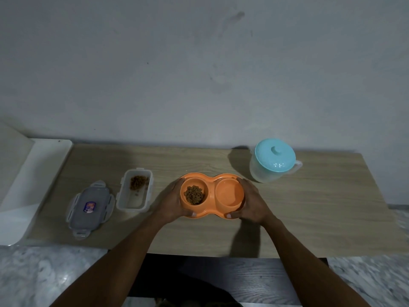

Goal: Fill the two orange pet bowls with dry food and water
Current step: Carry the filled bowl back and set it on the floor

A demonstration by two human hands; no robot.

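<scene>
An orange double pet bowl [211, 180] sits on the wooden table, near its middle. Its left cup holds a heap of brown dry food [194, 194]. Its right cup [229, 193] looks glossy inside; I cannot tell if water is in it. My left hand [171, 201] grips the bowl's left end, thumb on the front rim. My right hand [252, 201] grips the right end the same way. A clear pitcher with a light blue lid [274, 160] stands to the back right. An open clear food box [135, 190] with some kibble stands to the left.
The food box's lid [90, 207] lies flat further left. A white tray or board [33, 185] leans at the table's left end. The wall runs close behind the table [309, 218]. A dark lower surface [232, 278] lies below the front edge.
</scene>
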